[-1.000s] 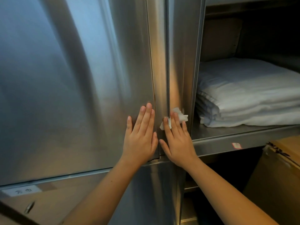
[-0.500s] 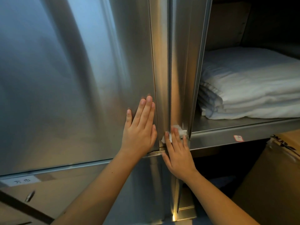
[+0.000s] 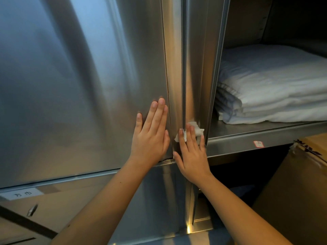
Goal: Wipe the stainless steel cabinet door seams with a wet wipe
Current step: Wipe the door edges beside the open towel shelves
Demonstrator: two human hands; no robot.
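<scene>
A large stainless steel cabinet door (image 3: 79, 85) fills the left of the view. Its vertical seam (image 3: 184, 68) runs down beside a narrow steel post. My left hand (image 3: 152, 135) lies flat on the door, fingers together, just left of the seam and holding nothing. My right hand (image 3: 192, 152) presses a crumpled white wet wipe (image 3: 195, 129) against the seam near the door's lower corner. Most of the wipe is hidden under my fingers.
To the right an open compartment holds folded white linen (image 3: 274, 89) on a steel shelf (image 3: 265, 138) with a small red-and-white sticker (image 3: 258, 144). A cardboard box (image 3: 297, 183) stands below at right. A lower door with a white label (image 3: 23, 193) sits under the big door.
My right hand slid the wipe down the seam toward the door's bottom edge, then came up a little. My left hand has stayed flat on the door.
</scene>
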